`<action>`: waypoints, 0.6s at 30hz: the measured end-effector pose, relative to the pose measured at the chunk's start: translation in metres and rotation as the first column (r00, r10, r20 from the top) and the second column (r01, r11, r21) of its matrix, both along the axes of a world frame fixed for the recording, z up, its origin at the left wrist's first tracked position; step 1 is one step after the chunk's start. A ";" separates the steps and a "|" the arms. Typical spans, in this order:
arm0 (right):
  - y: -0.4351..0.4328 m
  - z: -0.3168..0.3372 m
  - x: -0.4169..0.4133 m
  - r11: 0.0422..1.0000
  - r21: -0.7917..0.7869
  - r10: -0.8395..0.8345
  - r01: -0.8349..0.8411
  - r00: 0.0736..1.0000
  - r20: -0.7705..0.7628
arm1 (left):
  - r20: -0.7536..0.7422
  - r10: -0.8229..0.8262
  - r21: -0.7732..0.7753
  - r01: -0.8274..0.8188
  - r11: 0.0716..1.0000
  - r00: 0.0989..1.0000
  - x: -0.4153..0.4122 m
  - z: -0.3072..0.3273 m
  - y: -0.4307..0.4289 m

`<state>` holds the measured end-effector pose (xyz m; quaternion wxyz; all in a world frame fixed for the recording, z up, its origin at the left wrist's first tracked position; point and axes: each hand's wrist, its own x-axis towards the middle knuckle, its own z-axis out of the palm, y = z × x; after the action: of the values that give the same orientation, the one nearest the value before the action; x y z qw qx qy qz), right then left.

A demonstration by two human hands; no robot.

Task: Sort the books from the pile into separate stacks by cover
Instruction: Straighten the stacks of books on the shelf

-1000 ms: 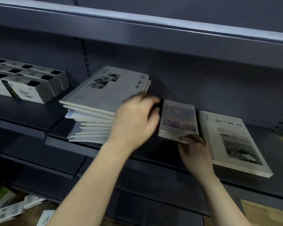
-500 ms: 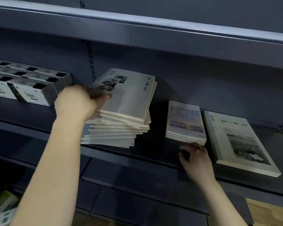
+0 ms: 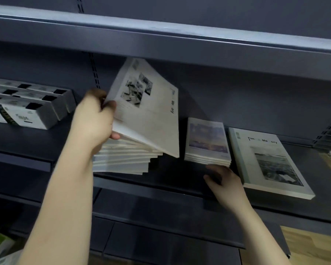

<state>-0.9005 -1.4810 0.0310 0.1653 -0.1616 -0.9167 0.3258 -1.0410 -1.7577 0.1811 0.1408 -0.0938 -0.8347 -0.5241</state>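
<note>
A pile of white books (image 3: 122,159) lies on the dark shelf (image 3: 170,180). My left hand (image 3: 96,119) grips the left edge of its top books (image 3: 147,111), which are tilted up steeply; the uppermost cover shows a black-and-white photo and the word "Memory". To the right sits a small stack of books with a purple sky cover (image 3: 207,138). Further right lies one large white "Memory" book (image 3: 268,161) with a sea photo. My right hand (image 3: 224,180) rests on the shelf just in front of the purple stack, fingers loosely bent, holding nothing.
White boxes (image 3: 27,106) with black openings fill the shelf at the left. The upper shelf's front edge (image 3: 180,41) hangs close above the raised books. A lower shelf (image 3: 161,217) sticks out beneath my arms. Wooden floor (image 3: 313,245) shows at the bottom right.
My left hand moved from beside the purple stack to the pile's left edge and lifted the top books up on their right side. My right hand slid slightly back from the purple stack.
</note>
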 end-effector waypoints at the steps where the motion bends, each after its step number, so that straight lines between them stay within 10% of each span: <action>1: 0.001 0.006 0.002 0.996 -0.092 -0.015 0.013 1.000 -0.021 | -0.017 -0.023 0.034 0.024 0.999 1.000 0.008 -0.002 0.009; 8: 0.012 0.056 0.026 0.631 -0.774 -0.146 -0.051 0.972 -0.183 | -0.013 -0.211 0.288 0.206 0.935 0.977 0.059 -0.035 0.087; 18: 0.085 0.045 0.079 0.544 -0.838 -0.432 0.033 0.868 -0.245 | 0.236 -0.506 0.394 0.395 0.830 0.830 0.110 -0.101 0.185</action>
<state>-0.8212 -1.3963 0.0760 0.3107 -0.2676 -0.5732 0.7094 -0.9314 -1.5726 0.0804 -0.1169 -0.1768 -0.7001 -0.6819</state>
